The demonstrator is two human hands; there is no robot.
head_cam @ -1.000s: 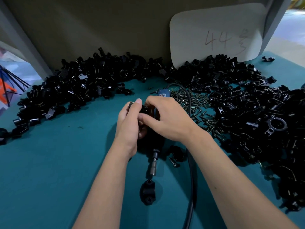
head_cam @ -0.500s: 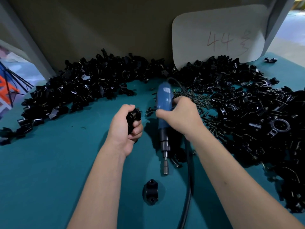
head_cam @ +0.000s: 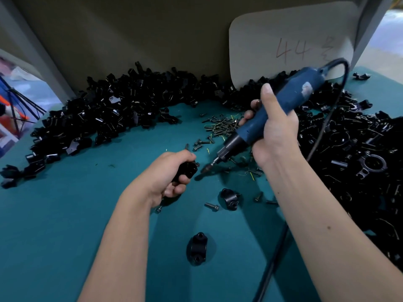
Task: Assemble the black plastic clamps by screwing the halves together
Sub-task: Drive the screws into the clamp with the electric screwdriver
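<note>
Your left hand (head_cam: 169,173) is wrapped round a black clamp (head_cam: 187,169), held just above the middle of the teal bench top (head_cam: 54,214). Your right hand (head_cam: 275,129) grips the blue electric screwdriver (head_cam: 277,110) mid-body, tilted, bit (head_cam: 211,166) just short of the clamp and not yet seated, as far as can be told.

- Whether a screw already sits in the clamp: hidden by your fingers.
- Line the bit with the screw's axis before you trigger; at this slant it would likely skid off the head.
- Hold both halves pinched flush so the holes stay matched.
- Keep fingertips off the screw side.
- Cord (head_cam: 327,118) loops behind the driver; let it hang slack so it doesn't drag the bit.

Loose screws (head_cam: 220,125) lie toward the back centre, spare clamp halves (head_cam: 229,198) nearer the front edge, black piles (head_cam: 109,105) along the back and right edges.
</note>
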